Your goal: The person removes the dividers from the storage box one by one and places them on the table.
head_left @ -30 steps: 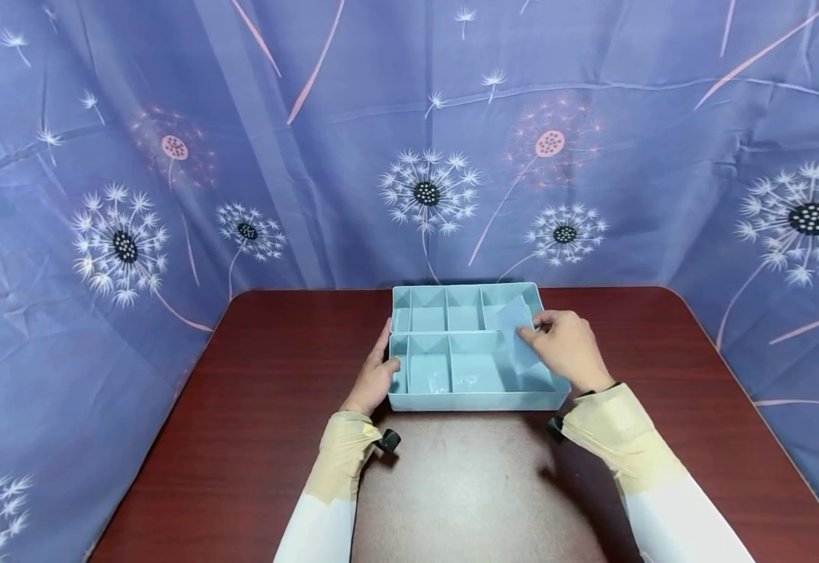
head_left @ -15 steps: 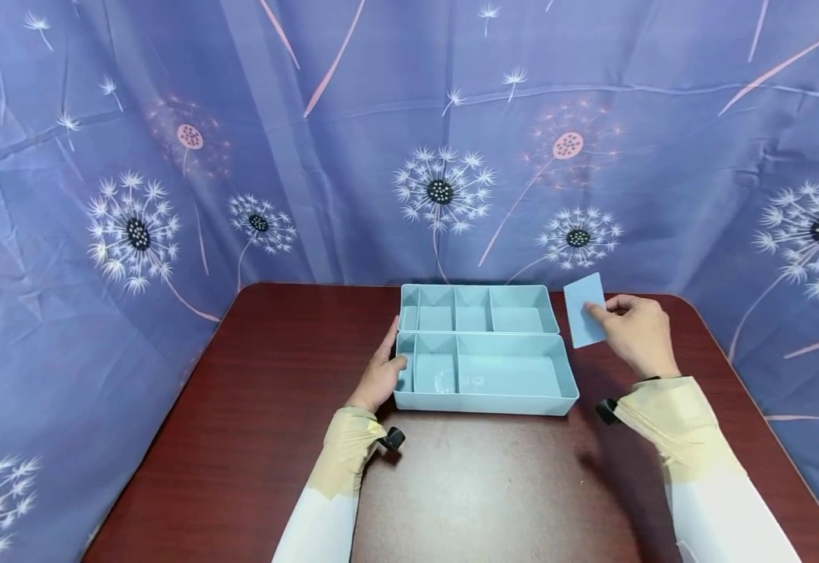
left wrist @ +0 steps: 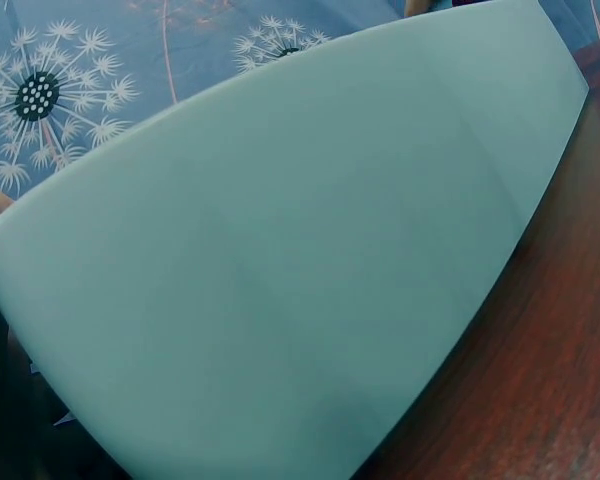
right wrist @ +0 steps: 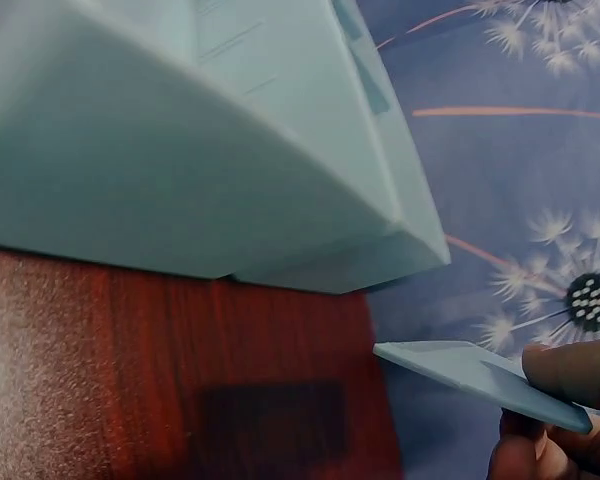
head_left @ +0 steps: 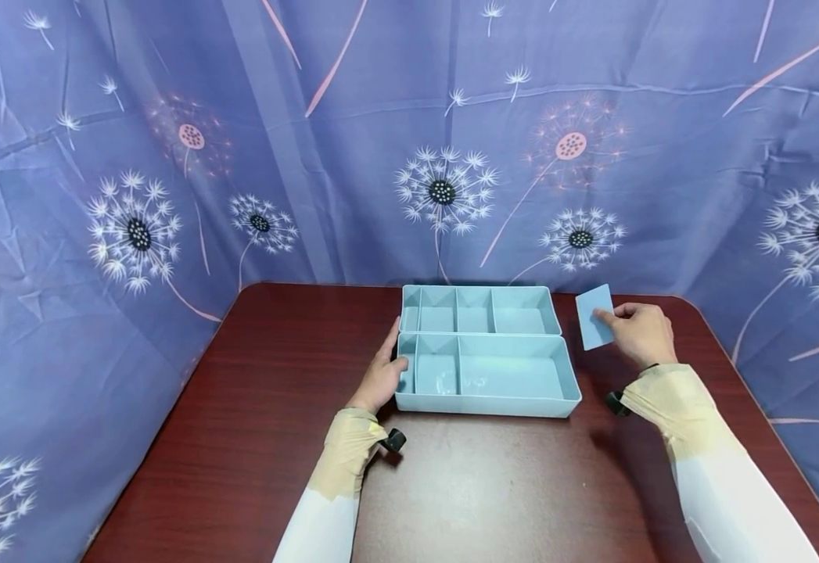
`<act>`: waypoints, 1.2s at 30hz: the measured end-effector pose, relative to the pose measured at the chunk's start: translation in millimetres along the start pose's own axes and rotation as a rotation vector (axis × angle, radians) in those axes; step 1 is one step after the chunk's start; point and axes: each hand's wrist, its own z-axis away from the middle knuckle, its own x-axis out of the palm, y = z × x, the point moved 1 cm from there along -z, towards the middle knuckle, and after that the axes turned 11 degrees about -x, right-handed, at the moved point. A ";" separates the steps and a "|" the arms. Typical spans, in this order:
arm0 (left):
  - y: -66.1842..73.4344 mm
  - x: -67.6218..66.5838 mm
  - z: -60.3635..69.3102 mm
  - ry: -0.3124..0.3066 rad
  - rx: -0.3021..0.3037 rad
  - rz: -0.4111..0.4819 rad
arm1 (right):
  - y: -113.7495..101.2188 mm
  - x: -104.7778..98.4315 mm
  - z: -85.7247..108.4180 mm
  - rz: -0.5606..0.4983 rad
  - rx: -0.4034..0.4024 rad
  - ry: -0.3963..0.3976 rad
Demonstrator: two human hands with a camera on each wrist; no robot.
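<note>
While R hand [head_left: 643, 335] pinches a flat blue panel [head_left: 587, 322] btwn thumb & fingers, up off the table [head_left: 254, 407] nr its far R corner, L hand [head_left: 378, 377] grips the L wall of a lt-blue divided tray [head_left: 483, 405], thumb over rim, fingers along outside. Tray sits at table's far edge, abt midway btwn its corners, w/ dividers in both front & back rows; panel's just R of tray, not touching.

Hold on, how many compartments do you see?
7. Back row, left to right: compartment one, compartment two, compartment three, compartment four. Front row: compartment five, partly covered by the left hand, compartment six, compartment seven. None looks fully hidden.
</note>
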 end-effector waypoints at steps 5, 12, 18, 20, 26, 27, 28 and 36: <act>-1.8 -1.0 -1.1 -0.009 -0.009 0.005 | 8.2 8.7 -8.4 0.013 0.003 -0.040; -1.8 -1.7 -2.5 -0.017 -0.025 -0.019 | 22.2 19.4 -17.0 0.041 0.015 -0.089; 0.1 -0.9 0.0 0.003 -0.009 -0.011 | 34.8 28.7 -21.3 0.038 0.023 -0.110; 0.8 -0.3 1.1 0.006 -0.005 -0.015 | 37.5 31.1 -22.2 0.050 0.031 -0.111; 0.8 0.3 1.8 -0.001 -0.007 -0.013 | 40.1 35.4 -22.9 0.096 0.075 -0.119; 1.1 0.3 1.9 0.001 -0.005 -0.012 | 40.3 36.2 -23.2 0.108 0.080 -0.120; 1.2 0.0 1.6 0.005 -0.003 -0.011 | 40.5 37.1 -23.4 0.119 0.085 -0.123; -0.7 0.3 -0.8 0.023 0.007 -0.023 | 48.0 42.0 -21.3 0.181 0.085 -0.111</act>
